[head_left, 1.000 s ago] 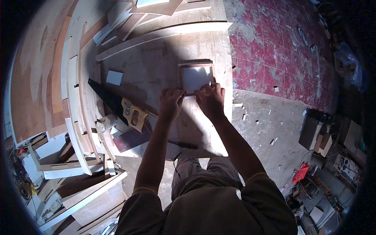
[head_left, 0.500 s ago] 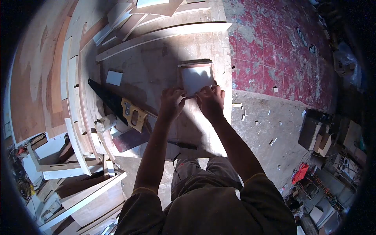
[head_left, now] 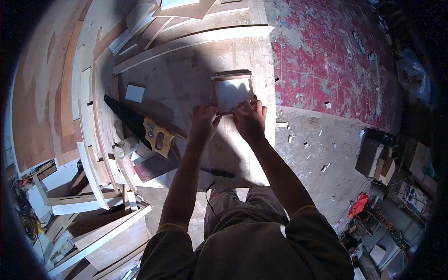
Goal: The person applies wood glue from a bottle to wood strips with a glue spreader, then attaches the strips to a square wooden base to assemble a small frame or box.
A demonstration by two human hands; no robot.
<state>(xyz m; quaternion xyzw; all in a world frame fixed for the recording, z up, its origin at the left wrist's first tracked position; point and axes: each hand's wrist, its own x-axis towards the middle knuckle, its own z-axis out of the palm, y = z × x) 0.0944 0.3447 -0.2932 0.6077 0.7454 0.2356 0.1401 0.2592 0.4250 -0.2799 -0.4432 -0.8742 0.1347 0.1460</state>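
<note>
A small square wooden frame with a white panel inside [head_left: 232, 91] lies near the right side of the wooden worktable. Along its near edge runs a short thin wooden strip [head_left: 226, 114]. My left hand [head_left: 204, 122] pinches the left end of this strip at the frame's near left corner. At the near right corner, the fingers of my right hand [head_left: 250, 121] are closed on the other end. Both hands partly cover the strip and the corners. A handsaw [head_left: 158, 136] with a yellow handle and dark blade rests left of my left hand.
Behind the frame lies a long wooden strip [head_left: 196, 44], with board offcuts beyond. A small white piece [head_left: 135, 93] sits by the saw blade. A dark reddish board [head_left: 156, 167] and a dark thin tool [head_left: 217, 172] lie near the front edge. Scraps litter the concrete floor [head_left: 308, 144].
Almost nothing differs. The whole view has shifted very slightly, and both hands keep their hold at the frame's near edge.
</note>
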